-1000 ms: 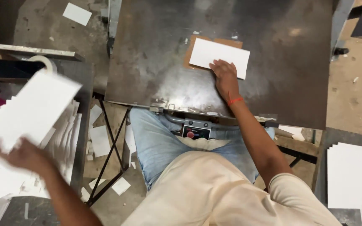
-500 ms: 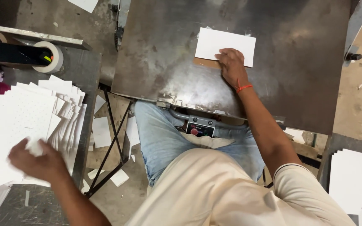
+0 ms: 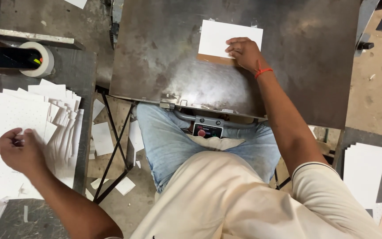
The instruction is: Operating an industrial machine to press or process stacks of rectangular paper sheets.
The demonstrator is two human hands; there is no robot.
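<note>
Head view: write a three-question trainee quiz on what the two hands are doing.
1. True or false: the right hand presses a white sheet on the metal table.
2. What does the left hand touch? A) tape roll B) fanned white sheets C) red button
3. What lies under the white sheet?

Key: 1 true; 2 B; 3 a brown card.

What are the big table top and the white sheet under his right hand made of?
The table top looks like bare steel: grey, scuffed, with a dull shine. The white sheet under the right hand seems matte paper or thin card, lying on a brown board, likely cardboard.
</note>
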